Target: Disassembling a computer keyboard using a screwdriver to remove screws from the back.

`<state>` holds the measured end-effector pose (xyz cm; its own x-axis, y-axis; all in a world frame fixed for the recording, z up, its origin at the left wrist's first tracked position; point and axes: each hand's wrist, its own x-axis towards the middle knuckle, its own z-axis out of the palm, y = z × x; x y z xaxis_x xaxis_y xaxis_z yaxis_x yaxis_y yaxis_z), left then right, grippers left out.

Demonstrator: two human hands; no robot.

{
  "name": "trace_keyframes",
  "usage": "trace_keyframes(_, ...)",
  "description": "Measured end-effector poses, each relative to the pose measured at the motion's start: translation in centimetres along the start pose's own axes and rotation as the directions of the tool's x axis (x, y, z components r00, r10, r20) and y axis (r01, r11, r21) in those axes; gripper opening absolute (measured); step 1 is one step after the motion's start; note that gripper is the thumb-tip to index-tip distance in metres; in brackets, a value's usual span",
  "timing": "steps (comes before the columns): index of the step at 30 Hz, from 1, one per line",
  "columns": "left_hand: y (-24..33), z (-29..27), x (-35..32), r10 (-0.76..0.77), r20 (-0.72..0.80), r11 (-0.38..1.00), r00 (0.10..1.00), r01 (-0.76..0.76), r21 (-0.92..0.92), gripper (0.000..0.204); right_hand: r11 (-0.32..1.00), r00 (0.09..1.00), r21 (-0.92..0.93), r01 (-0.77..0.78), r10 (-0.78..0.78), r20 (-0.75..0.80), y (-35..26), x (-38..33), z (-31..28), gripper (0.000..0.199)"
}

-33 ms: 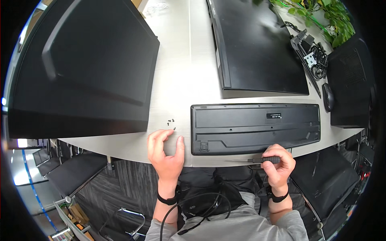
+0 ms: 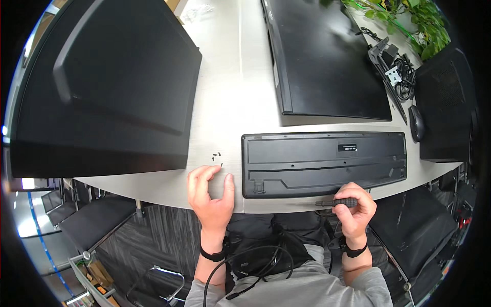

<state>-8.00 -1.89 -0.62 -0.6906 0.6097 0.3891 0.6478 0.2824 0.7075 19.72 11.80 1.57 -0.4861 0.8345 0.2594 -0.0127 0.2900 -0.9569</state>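
Observation:
My right hand (image 2: pixel 358 212) grips a screwdriver (image 2: pixel 337 203) by its dark ribbed handle. Its thin shaft points left, along the desk's front edge. Just beyond lies a black keyboard (image 2: pixel 317 161), underside up, with its label and small screw holes showing. My left hand (image 2: pixel 212 202) rests on the desk to the left of the keyboard, thumb and fingers apart. One small dark screw (image 2: pixel 221 164) is right at its index fingertip; whether the finger touches it I cannot tell. A few more screws (image 2: pixel 215 155) lie a little farther off.
A large black case (image 2: pixel 112 97) stands on the left of the light desk (image 2: pixel 225 112). Behind the keyboard lies a black monitor (image 2: pixel 332 66). To the right are a mouse (image 2: pixel 417 124), coiled cables (image 2: pixel 405 77), another black case (image 2: pixel 445 112) and a leafy plant (image 2: pixel 424 25).

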Motion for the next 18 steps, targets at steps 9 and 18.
trace_keyframes(9, 0.1, 0.3, -0.8, 0.036, 0.036, 0.998, 0.999, -0.034, -0.056, 0.022, 0.997, 0.995, 0.058, -0.059, 0.064, -0.075, -0.4, 0.5, -0.3, 0.021)
trace_keyframes(18, 3.4, 1.0, 2.3, 0.228, 0.39, 0.973, 0.892, -0.193, -0.127, 0.081, 0.948, 0.981, 0.304, -0.093, 0.14, -0.135, -1.1, -1.2, -1.9, 0.015)
